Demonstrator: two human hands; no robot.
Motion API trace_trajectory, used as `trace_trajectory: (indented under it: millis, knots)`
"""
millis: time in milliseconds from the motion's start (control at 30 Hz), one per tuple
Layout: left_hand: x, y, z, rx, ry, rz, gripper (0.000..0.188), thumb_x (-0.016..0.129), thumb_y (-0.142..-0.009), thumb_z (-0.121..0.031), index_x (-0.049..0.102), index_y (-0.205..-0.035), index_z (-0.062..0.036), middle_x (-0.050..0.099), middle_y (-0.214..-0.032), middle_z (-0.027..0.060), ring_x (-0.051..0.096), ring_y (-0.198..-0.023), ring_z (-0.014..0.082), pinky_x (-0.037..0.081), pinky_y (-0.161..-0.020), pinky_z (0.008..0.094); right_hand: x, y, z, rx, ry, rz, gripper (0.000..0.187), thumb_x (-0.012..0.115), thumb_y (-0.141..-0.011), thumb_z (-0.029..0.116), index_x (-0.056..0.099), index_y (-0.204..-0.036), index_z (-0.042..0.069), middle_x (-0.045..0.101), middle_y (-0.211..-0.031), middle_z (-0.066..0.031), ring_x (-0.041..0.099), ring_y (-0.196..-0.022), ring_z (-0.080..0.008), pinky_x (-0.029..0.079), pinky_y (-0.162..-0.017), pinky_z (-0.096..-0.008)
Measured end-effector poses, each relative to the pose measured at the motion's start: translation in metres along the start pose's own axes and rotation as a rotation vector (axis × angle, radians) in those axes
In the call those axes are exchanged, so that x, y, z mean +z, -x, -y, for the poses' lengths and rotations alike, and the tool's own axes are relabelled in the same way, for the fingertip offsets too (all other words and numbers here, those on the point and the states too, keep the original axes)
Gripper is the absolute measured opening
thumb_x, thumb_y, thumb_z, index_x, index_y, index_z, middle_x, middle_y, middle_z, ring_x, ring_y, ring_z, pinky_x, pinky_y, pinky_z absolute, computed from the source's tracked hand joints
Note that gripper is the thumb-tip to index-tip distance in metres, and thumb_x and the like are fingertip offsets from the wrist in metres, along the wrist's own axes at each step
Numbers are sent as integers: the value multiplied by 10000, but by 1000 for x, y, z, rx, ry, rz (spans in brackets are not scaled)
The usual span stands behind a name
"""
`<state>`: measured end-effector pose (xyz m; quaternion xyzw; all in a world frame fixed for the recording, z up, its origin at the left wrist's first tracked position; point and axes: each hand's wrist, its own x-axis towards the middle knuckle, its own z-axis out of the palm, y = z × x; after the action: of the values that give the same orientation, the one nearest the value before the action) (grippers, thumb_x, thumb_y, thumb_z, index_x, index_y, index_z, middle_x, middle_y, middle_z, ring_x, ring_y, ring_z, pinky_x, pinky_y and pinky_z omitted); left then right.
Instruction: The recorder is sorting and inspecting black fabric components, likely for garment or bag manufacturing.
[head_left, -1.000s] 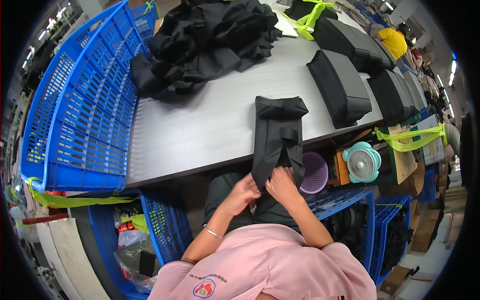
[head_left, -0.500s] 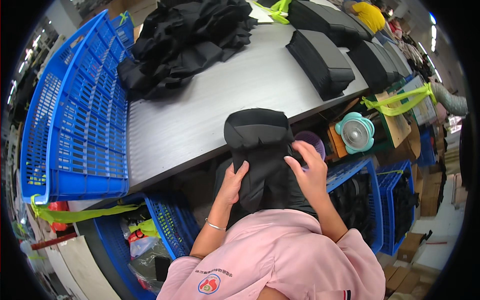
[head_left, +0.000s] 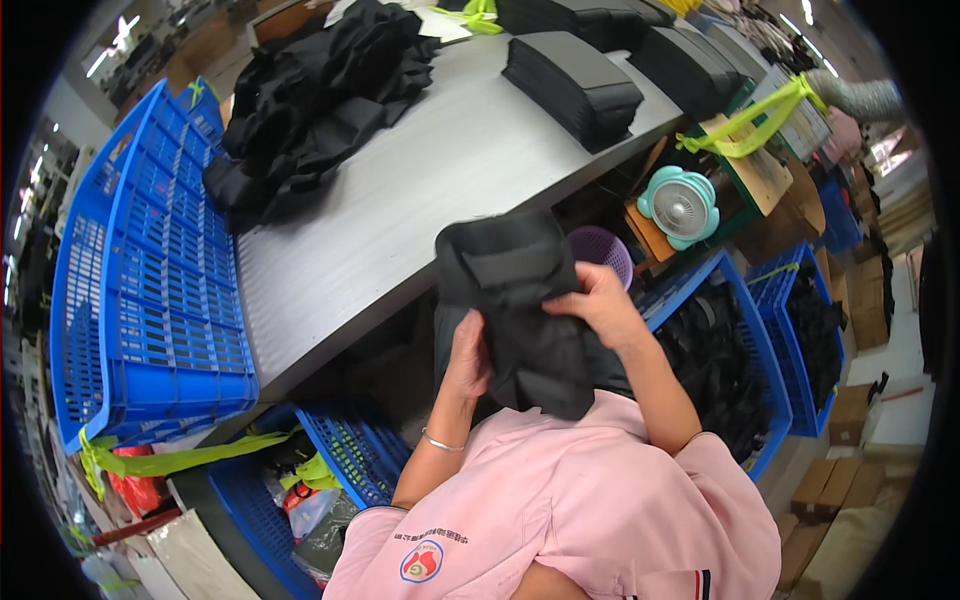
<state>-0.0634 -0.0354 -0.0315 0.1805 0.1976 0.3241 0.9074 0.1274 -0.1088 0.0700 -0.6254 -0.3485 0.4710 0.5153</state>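
Observation:
A black fabric piece (head_left: 515, 300) hangs over my lap at the table's near edge, its upper end wide and rounded. My left hand (head_left: 468, 355) grips its left side, thumb on top and fingers partly behind the cloth. On the other side, my right hand (head_left: 600, 305) pinches the right edge between thumb and fingers. Farther back lies a loose heap of black fabric (head_left: 310, 110) on the grey table (head_left: 420, 160). Neat stacks of black pieces (head_left: 575, 80) stand at the table's far right.
A blue plastic crate (head_left: 165, 290) rises at the left. Another blue crate (head_left: 350, 455) sits below it with bags. At the right are a turquoise fan (head_left: 680, 206), a purple basket (head_left: 603, 252), a blue crate of black pieces (head_left: 705, 370) and cardboard boxes (head_left: 840, 490).
My right hand has closed on the fabric's right edge, where its fingers were apart before. The fabric's lower end has swung right, and the view has shifted.

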Motion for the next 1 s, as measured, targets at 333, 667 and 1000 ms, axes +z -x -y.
trace_trajectory:
  millis: [333, 667, 1000]
  knots:
    - [32, 7, 10, 244, -610, -125, 248, 730, -836, 61, 660, -1072, 28, 713, -1009, 54, 644, -850, 103, 525, -832, 261, -5, 34, -3, -227, 224, -233, 193, 739, -828, 57, 551, -841, 14, 587, -725, -61, 555, -602, -110, 425, -545, -287]
    - [63, 23, 6, 18, -513, 15, 337, 774, -842, -51, 657, -1156, -14, 703, -1112, 67, 665, -972, 163, 535, -856, 311, -48, 53, -3, -164, 266, -242, 238, 809, -784, 149, 644, -837, -13, 647, -724, -53, 602, -682, -137, 472, -641, -287]
    - [68, 12, 31, -23, -412, -68, 328, 746, -873, -60, 653, -1183, -5, 702, -1129, 72, 672, -1000, 181, 533, -889, 321, -95, 98, -59, 79, -630, 64, 449, 628, -959, 214, 554, -1361, 26, 666, -1144, -52, 636, -998, -139, 511, -880, -295]
